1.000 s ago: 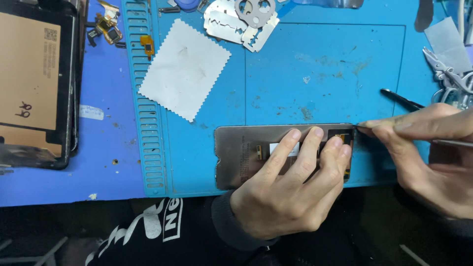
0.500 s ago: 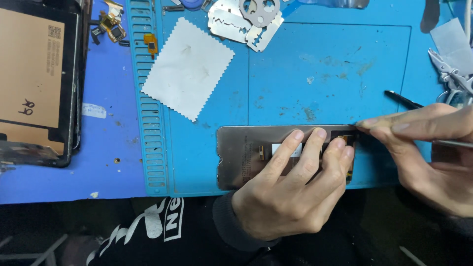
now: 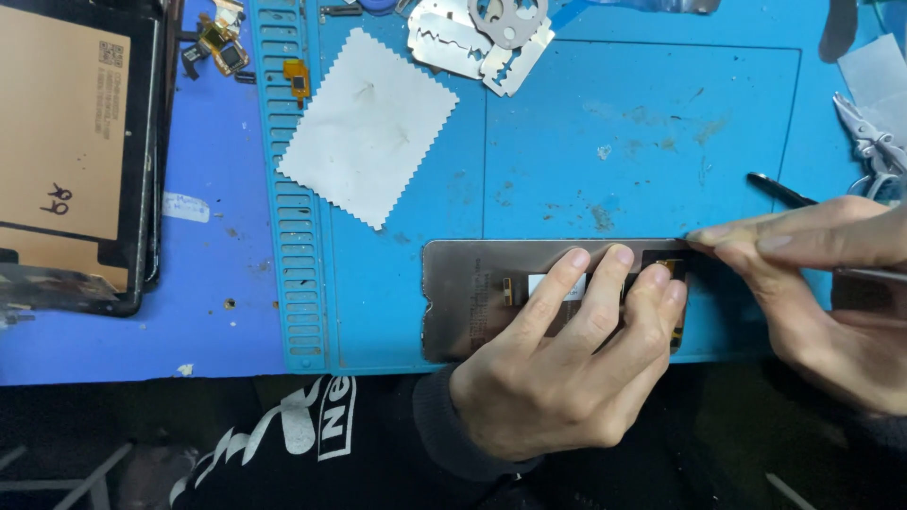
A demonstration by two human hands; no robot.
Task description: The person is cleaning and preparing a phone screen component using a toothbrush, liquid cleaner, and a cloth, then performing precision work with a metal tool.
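Head view: a grey panel (image 3: 472,297) is pinned flat at the blue mat's (image 3: 642,142) near edge by the left hand (image 3: 567,368), fingers spread; the right hand (image 3: 822,283) is pinched on a thin tool (image 3: 779,189) at its top right corner.

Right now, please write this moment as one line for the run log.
left hand: fingers flat on grey display panel | right hand: pinching at panel's top right corner | surface: blue work mat

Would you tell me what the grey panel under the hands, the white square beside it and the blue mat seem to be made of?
The grey panel looks like thin metal-backed display: flat, dull sheen, small cut-outs. The white square looks like cloth or paper wipe: matte, zigzag-cut edges, faint smudges. The blue mat looks like silicone or rubber: matte, moulded ridges, scuffed. The left hand presses the panel; the right hand pinches its corner.
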